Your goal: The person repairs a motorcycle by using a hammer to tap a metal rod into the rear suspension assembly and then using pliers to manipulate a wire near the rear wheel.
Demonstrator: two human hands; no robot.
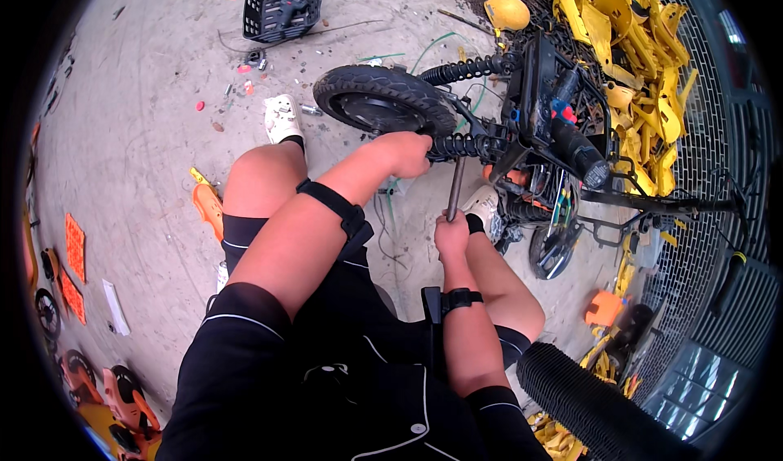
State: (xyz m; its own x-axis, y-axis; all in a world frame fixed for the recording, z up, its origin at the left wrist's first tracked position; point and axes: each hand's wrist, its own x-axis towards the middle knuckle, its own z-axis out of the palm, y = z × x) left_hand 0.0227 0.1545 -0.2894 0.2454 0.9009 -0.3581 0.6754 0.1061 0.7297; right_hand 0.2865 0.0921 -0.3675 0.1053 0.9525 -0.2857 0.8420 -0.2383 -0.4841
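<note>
A partly stripped two-wheeler frame [530, 110] lies on the floor in front of me, its black-tyred wheel [367, 94] toward the left. Two black coil-spring shock absorbers run between wheel and frame. At the wheel end of the nearer shock absorber [465, 146], my left hand [410, 154] is closed, its fingertips partly hidden. My right hand [453, 236] is wrapped round the lower end of a slim metal bar [457, 188]. The bar's upper end reaches the underside of that shock absorber; whether it hooks onto anything there cannot be seen.
A black plastic basket [281, 8] stands at the far left. Yellow broken plastic panels [644, 86] are heaped along the right by a brick-patterned wall. A yellow helmet-like shell [507, 12] lies beyond the frame. A black ribbed seat-like piece [595, 404] sits at lower right.
</note>
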